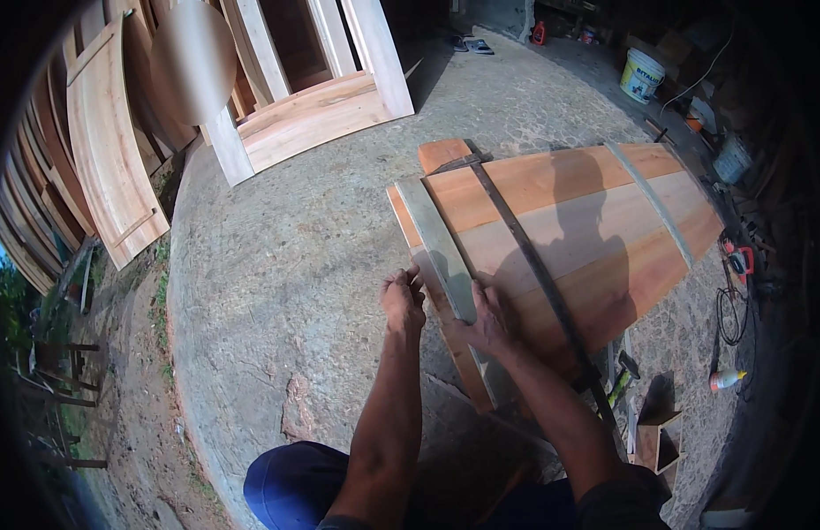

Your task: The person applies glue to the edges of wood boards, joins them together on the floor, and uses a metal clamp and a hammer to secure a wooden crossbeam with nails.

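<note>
A wide panel of joined wooden boards [551,208] lies before me, with a dark metal bar clamp [525,243] across it. Along its left end runs a pale straight wooden strip [441,238]. My right hand [487,322] grips this strip near its lower part, thumb and fingers over its edges. Just left of the panel's end, my left hand [403,299] is closed, fingertips pinched together at the board's edge. Whatever it may hold is too small to make out.
Another pale strip [653,205] crosses the panel's right part. A hammer [623,378], a glue bottle [728,380] and a red power tool [742,261] lie on the right. Door frames [330,110] and boards [109,150] lean at the back left. A white bucket [642,75] stands far right.
</note>
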The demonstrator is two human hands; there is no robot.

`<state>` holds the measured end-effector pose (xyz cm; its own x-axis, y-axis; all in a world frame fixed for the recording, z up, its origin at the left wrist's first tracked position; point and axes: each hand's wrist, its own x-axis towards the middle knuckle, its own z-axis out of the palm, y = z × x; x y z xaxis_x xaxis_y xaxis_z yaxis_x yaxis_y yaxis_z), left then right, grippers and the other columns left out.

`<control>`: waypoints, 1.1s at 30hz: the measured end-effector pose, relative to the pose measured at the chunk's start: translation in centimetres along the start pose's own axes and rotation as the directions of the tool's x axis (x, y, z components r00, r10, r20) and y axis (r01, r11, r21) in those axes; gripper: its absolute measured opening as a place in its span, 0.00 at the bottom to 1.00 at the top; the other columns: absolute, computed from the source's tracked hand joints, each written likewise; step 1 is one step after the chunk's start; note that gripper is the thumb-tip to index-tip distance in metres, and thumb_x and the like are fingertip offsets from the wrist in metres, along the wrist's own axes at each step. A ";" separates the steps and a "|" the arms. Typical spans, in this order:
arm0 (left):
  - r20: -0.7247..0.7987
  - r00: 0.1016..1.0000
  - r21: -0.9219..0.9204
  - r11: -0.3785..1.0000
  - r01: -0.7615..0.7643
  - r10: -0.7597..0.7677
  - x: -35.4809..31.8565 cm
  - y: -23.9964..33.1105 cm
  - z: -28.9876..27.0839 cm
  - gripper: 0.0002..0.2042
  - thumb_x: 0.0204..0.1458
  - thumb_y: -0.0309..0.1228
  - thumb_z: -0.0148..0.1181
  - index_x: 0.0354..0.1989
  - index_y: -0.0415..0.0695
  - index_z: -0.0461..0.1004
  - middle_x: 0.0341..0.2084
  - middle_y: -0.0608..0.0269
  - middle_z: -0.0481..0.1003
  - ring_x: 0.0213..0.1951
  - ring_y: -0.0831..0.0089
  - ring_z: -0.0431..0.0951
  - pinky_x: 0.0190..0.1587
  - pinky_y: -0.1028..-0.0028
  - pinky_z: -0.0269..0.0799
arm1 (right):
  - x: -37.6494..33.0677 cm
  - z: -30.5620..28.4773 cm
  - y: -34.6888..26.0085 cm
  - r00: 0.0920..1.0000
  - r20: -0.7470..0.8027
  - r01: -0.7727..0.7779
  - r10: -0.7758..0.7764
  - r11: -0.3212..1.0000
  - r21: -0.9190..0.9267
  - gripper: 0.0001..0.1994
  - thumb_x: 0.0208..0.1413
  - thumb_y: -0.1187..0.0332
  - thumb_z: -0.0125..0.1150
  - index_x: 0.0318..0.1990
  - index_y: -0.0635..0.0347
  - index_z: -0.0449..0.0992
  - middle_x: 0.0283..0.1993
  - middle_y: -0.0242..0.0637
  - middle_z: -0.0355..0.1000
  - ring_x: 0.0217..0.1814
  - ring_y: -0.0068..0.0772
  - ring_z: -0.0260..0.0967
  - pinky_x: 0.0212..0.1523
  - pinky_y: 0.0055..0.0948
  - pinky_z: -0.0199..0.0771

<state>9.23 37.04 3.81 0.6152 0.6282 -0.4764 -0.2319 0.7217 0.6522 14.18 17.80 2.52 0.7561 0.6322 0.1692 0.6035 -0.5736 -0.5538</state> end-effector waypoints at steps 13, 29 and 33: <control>0.101 0.977 0.380 0.901 -0.210 0.186 -1.8 -0.8 1.1 0.09 0.58 0.35 0.62 0.32 0.43 0.75 0.24 0.69 0.72 0.28 0.80 0.68 0.31 0.77 0.64 | -0.2 -1.3 -1.2 0.996 0.006 -0.088 0.088 0.996 0.034 0.48 0.42 0.55 0.71 0.69 0.64 0.52 0.57 0.59 0.61 0.60 0.61 0.62 0.58 0.47 0.67; 0.438 0.827 0.422 0.732 -0.535 0.352 -1.2 -4.9 1.7 0.10 0.61 0.33 0.58 0.36 0.38 0.78 0.27 0.68 0.77 0.29 0.81 0.72 0.35 0.78 0.69 | -7.9 -25.5 11.2 0.895 0.032 -0.412 0.445 0.852 -0.323 0.17 0.54 0.56 0.58 0.43 0.59 0.76 0.41 0.49 0.77 0.47 0.53 0.76 0.49 0.48 0.74; 0.439 0.853 0.362 0.813 -0.457 0.284 -1.6 -5.5 1.8 0.08 0.60 0.31 0.59 0.36 0.39 0.77 0.30 0.66 0.77 0.30 0.81 0.72 0.35 0.77 0.70 | -19.8 -24.5 21.1 0.633 -0.061 -0.733 0.772 0.572 -0.367 0.17 0.53 0.55 0.60 0.37 0.61 0.79 0.39 0.51 0.78 0.45 0.54 0.76 0.47 0.47 0.76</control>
<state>10.91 31.57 2.07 0.7895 0.6126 0.0375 -0.1965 0.1944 0.9610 18.13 -19.59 7.40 0.9599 -0.0747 -0.2703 -0.1164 -0.9830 -0.1417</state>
